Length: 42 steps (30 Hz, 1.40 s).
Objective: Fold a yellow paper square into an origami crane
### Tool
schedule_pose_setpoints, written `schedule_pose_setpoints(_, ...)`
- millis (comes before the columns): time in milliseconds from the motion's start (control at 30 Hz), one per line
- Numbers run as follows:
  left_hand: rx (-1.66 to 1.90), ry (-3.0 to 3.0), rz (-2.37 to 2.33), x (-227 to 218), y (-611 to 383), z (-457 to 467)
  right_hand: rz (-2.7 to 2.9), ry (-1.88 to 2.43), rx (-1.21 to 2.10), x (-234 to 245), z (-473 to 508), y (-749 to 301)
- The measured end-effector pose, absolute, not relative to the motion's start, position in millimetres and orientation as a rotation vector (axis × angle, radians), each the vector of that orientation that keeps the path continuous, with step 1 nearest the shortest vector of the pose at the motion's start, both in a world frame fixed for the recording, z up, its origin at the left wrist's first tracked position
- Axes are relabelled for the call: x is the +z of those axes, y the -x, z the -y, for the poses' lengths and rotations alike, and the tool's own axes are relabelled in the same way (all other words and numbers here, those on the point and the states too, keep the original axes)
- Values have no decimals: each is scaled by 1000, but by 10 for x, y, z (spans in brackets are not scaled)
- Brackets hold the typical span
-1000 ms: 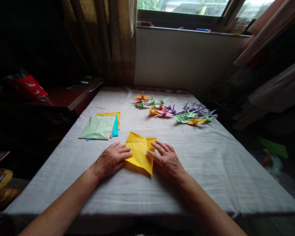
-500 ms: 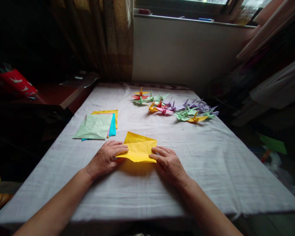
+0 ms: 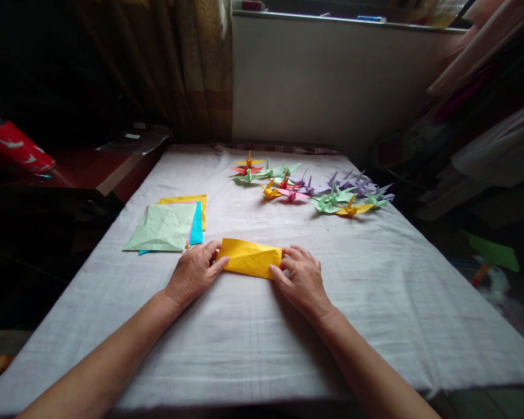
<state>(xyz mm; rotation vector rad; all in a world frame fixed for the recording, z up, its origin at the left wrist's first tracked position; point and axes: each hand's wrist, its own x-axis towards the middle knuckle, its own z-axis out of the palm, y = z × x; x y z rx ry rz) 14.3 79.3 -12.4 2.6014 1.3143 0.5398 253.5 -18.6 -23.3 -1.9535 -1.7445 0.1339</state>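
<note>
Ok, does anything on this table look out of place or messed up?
Nothing stands out. The left hand and right hand press the ends of a folded yellow paper. The stack of sheets is slightly fanned and its top green sheet creased; the paper cranes sit clustered, none visibly crushed.

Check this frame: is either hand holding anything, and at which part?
Both hold the folded yellow paper on the cloth: left hand at its left end, right hand at its right end, fingers pressing the edges.
</note>
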Motion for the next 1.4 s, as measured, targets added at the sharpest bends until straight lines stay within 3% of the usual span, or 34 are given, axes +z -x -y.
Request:
schedule_pose_setpoints(233, 620, -2721, -1414, -182, -212, -752, 1699, 1971, 76, -289, 154, -2480)
schedule_pose_setpoints(333, 693, -2864, -1236, -163, -254, -651, 1691, 1972, 75, -302, 159, -2477)
schedule_pose_setpoints(500, 355, -2958, -685, -191, -328, -518, 1685, 1964, 81, -324, 165, -2482)
schedule_pose_setpoints(667, 93, -2902, -675, -251, -310, -505, 1663, 1960, 52, -354, 181, -2487)
schedule_pose_setpoints(1000, 55, -2866, -673, -238, -301, -507, 1936, 1810, -249, -279, 282, -2431)
schedule_pose_setpoints(1400, 49, -2890, -665, -226, -222, -504, 2338, 1787, 287, -265, 302, -2407)
